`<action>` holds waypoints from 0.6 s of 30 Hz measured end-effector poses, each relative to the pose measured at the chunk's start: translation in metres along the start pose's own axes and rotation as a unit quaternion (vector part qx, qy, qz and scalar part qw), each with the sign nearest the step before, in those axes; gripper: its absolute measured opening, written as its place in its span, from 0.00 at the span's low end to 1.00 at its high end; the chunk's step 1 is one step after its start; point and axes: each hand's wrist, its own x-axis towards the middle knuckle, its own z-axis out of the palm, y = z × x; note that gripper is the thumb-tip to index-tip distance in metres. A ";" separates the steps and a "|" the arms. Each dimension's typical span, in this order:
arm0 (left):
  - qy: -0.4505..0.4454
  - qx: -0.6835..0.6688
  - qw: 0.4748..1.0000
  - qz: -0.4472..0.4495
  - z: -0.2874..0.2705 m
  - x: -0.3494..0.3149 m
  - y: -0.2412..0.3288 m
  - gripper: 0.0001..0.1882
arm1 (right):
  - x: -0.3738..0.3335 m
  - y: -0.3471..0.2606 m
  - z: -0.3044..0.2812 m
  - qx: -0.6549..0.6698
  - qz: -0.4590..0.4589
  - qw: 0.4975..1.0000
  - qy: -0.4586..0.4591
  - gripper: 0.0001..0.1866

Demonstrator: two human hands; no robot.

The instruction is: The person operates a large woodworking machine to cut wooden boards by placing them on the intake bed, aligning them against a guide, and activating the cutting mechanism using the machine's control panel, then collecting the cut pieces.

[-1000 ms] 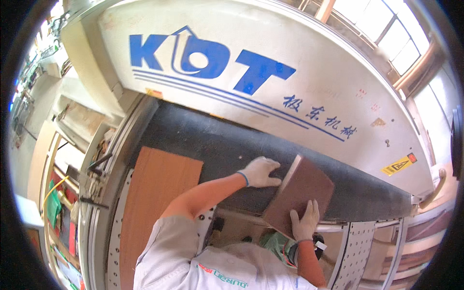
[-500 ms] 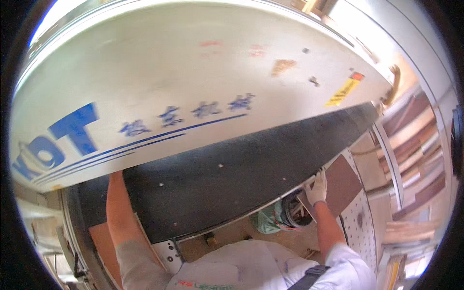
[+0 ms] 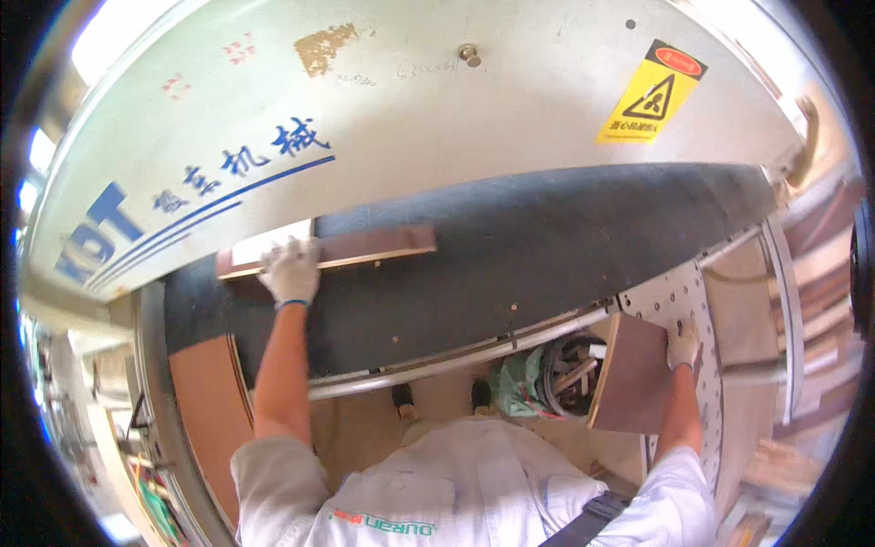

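In a pale glove, my left hand (image 3: 292, 269) grips a narrow dark brown plywood strip (image 3: 374, 244) on the black machine bed (image 3: 510, 223). A whitish piece (image 3: 273, 239) lies against the strip just beyond my fingers, partly under the machine's long cream cover (image 3: 437, 118). At the right, my gloved right hand (image 3: 682, 346) has hold of the right edge of a brown board (image 3: 638, 372). Its fingers are partly hidden there. That board is beside the perforated metal side table (image 3: 670, 294), its pale left edge showing.
A reddish-brown panel (image 3: 214, 387) lies at the left by the bed. Below the bed's front edge, a black bucket (image 3: 558, 378) of offcuts stands beside a green bag (image 3: 518, 387). Stacked boards (image 3: 825, 292) line the far right. A yellow warning label (image 3: 652, 96) marks the cover.
My left hand has come out from under the cover and now has the strip. My right hand has shifted from the brown board's upper left corner to its right edge. The view has turned rightward.
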 end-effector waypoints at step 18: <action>-0.069 -0.105 0.992 0.023 -0.042 -0.206 0.255 0.38 | -0.158 -0.047 -0.034 0.033 -0.127 0.991 0.002 0.63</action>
